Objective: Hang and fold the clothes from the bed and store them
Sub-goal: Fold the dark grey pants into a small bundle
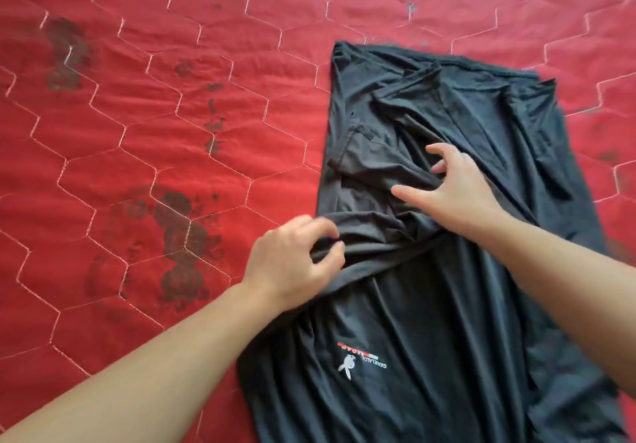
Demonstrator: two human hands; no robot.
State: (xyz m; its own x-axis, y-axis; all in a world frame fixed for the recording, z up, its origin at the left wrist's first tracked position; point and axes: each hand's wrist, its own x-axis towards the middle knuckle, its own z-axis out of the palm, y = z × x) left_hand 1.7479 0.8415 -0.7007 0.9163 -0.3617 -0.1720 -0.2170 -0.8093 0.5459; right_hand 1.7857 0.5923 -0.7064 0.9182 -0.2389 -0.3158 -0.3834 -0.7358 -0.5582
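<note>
I count one dark shirt (430, 322) on the red quilt (137, 132), right of centre, long axis running from bottom edge to upper right. Two hands: left hand (292, 260) pinches a bunched fold, right hand (451, 188) presses with fingers spread.

Home bedroom: red quilted bedspread (172, 115) with hexagon stitching, faded flower print.

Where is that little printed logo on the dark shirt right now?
In the head view the logo sits low and centre on the dark shirt, which lies on the red quilt, nearer the camera than the left hand.
</note>
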